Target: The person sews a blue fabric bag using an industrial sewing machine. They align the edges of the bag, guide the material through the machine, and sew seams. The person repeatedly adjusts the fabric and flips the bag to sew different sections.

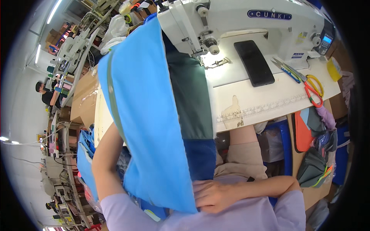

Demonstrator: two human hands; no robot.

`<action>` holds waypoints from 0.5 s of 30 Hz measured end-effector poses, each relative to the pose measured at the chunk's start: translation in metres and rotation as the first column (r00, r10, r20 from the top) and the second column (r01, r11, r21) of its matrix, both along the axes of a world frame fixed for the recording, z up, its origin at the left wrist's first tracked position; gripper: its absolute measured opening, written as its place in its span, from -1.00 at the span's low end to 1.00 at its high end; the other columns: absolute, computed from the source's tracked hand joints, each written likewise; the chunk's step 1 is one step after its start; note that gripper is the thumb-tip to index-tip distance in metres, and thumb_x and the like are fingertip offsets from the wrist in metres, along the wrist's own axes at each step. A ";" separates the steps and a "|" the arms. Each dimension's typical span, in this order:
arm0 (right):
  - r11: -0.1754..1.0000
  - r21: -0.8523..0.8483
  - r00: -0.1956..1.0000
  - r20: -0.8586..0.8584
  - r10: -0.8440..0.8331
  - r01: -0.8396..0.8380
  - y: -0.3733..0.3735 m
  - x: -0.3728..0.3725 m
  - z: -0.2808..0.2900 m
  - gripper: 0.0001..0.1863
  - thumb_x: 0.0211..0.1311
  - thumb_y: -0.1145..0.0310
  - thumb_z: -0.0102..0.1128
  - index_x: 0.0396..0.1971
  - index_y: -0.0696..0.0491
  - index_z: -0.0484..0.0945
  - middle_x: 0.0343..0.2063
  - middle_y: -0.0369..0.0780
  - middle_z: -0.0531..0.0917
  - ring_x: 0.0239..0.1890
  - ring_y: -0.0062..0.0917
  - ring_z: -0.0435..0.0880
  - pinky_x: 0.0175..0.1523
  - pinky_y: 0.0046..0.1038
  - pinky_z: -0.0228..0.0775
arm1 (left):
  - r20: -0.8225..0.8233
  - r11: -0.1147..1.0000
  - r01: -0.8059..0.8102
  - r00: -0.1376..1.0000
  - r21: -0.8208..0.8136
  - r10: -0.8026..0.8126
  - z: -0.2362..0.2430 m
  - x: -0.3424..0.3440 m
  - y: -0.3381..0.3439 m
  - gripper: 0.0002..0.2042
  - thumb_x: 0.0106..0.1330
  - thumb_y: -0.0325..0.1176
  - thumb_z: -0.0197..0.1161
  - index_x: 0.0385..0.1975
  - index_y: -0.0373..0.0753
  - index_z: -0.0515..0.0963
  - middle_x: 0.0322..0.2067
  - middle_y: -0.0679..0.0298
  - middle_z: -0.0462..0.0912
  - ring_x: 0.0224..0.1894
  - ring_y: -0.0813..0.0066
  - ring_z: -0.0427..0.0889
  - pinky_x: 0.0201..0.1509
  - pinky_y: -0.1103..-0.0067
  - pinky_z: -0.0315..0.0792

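A long light blue fabric (146,115) with an olive-green stripe drapes from the sewing machine (185,27) down to my lap, beside dark green (189,100) and navy (200,158) panels. At its lower right edge, my right hand (210,196) has curled fingers gripping the fabric. My left forearm (108,154) runs up behind the blue cloth, which hides that hand. The panels pass close by the machine's needle area; whether they lie under the presser foot I cannot tell.
A black phone (253,63), scissors (312,88) and yellow tape (333,69) lie on the machine table (269,104). Fabric pieces (312,165) are piled at right, cardboard (83,96) stands at left. Another person (46,92) is among machines further off.
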State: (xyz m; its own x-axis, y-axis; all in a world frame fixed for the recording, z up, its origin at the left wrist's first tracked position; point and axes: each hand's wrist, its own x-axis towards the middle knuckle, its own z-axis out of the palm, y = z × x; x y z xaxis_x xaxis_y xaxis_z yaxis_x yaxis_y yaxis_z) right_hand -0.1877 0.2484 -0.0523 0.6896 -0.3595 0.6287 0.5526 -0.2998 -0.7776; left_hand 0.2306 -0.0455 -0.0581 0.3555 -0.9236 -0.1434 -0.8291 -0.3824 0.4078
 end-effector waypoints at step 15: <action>0.554 0.541 0.773 -0.403 -0.489 0.632 -0.041 -0.006 -0.109 -0.26 0.23 0.12 0.47 0.30 0.21 0.45 0.13 -0.02 0.64 0.18 -0.29 0.62 0.26 -0.31 0.45 | -0.577 0.654 -0.350 0.800 -0.671 -0.164 0.086 0.043 0.017 -0.74 0.38 -0.53 0.13 -0.01 -0.41 0.65 -0.08 0.09 0.75 -0.07 0.39 0.71 0.08 0.51 0.57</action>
State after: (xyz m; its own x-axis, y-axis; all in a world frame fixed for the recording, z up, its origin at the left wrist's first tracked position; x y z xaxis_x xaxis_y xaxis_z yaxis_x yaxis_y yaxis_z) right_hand -0.1933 0.2070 -0.1616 0.2797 -0.9601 -0.0083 0.2704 0.0871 -0.9588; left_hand 0.2732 -0.0289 0.0274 0.5375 -0.7684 0.3474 -0.3307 0.1868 0.9250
